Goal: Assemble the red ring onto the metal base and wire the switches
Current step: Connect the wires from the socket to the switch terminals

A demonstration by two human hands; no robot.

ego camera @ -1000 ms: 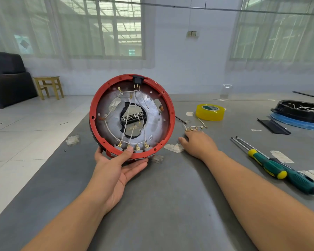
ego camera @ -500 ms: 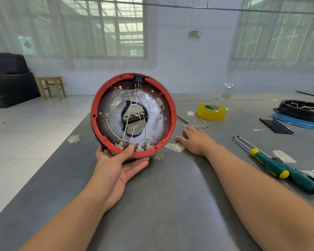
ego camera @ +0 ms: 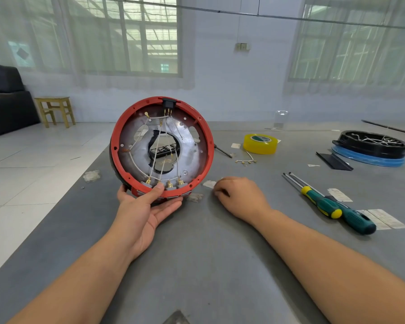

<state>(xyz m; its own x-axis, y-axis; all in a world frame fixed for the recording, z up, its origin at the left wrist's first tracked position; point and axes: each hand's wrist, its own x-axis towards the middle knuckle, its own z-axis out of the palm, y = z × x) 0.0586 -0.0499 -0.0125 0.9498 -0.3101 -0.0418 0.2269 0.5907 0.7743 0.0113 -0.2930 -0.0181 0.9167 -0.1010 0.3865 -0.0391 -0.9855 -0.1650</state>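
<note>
My left hand (ego camera: 143,211) holds the assembly upright off the grey table (ego camera: 197,253), palm under its lower edge and thumb pressed on the front. The red ring (ego camera: 114,148) sits around the silver metal base (ego camera: 192,150). White wires run from a black socket (ego camera: 168,103) at the top to a row of switches (ego camera: 168,184) with brass terminals at the bottom. My right hand (ego camera: 241,197) rests on the table to the right, fingers loosely curled, nothing visible in it. A loose wire harness (ego camera: 246,160) lies beyond it.
A yellow tape roll (ego camera: 260,144) stands behind the harness. Two green-handled screwdrivers (ego camera: 337,211) lie at the right. A black round part on a blue ring (ego camera: 371,145) and a black strip (ego camera: 332,160) sit far right. The table's left edge drops to tiled floor.
My right hand has drawn back from the loose wire harness toward me and its fingers have curled. The assembly stays upright in my left hand.
</note>
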